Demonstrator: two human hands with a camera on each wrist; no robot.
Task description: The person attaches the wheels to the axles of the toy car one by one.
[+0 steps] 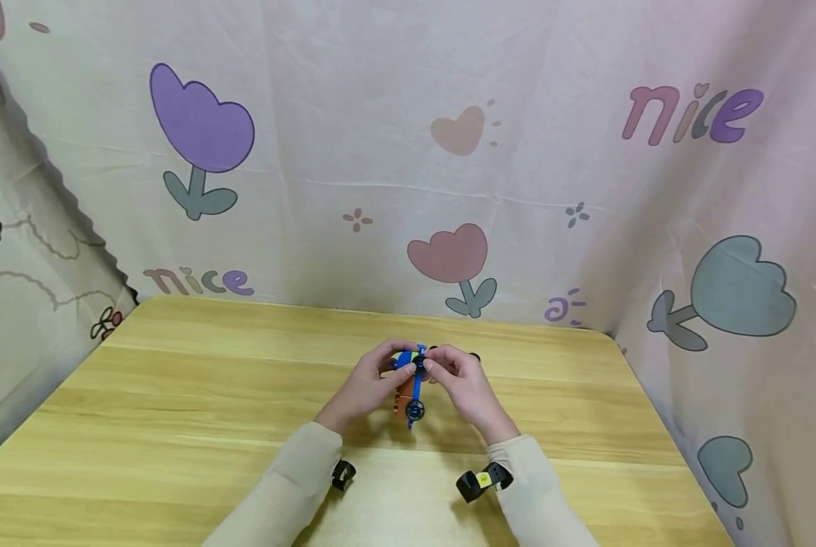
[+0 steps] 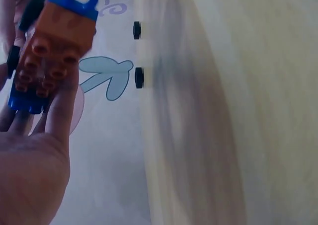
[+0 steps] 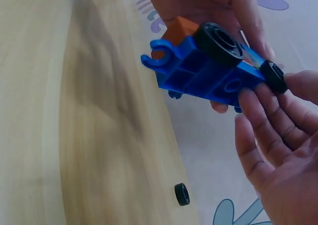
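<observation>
Above the table, my left hand (image 1: 374, 381) grips a toy brick car (image 1: 406, 395) with a blue chassis and orange bricks. Orange studs and a blue end show in the left wrist view, where my fingers lie along the car (image 2: 62, 29). Tilted in the right wrist view, the blue underside has a hook at one end and a black wheel (image 3: 218, 43) on its side. My right hand (image 1: 466, 384) pinches a smaller black wheel (image 3: 274, 77) at the other end, thumb on its outer face and fingertips against the chassis.
Two loose black wheels (image 2: 139, 78) stand on the wooden table (image 1: 210, 395) beyond the hands, near its back edge. A printed curtain (image 1: 353, 137) hangs behind the table and along its sides. Each wrist wears a black camera (image 1: 479, 482).
</observation>
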